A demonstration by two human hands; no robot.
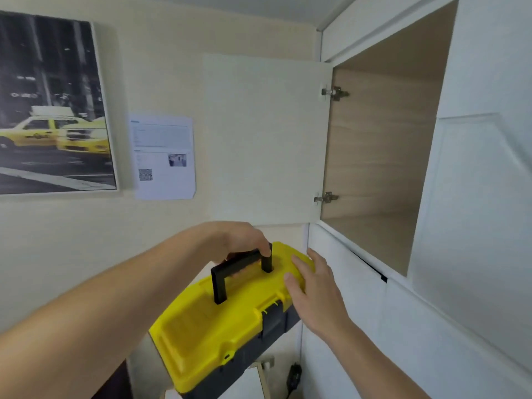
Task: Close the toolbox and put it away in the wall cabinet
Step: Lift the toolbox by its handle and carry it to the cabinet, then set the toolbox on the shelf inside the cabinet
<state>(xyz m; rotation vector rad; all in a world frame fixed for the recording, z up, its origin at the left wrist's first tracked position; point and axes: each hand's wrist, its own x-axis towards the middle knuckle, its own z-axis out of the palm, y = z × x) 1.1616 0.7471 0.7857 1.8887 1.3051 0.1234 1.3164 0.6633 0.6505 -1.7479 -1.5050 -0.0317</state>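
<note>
While the left hand (241, 240) curls its fingers (266, 249) around the handle (239, 267), the closed toolbox (218, 326) hangs below the open wall cabinet (383, 156); right hand (313, 292) fingers lie spread against its lid.

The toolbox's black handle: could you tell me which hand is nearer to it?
Left. The left hand grips the black handle from above; the right hand rests beside it on the yellow lid.
</note>
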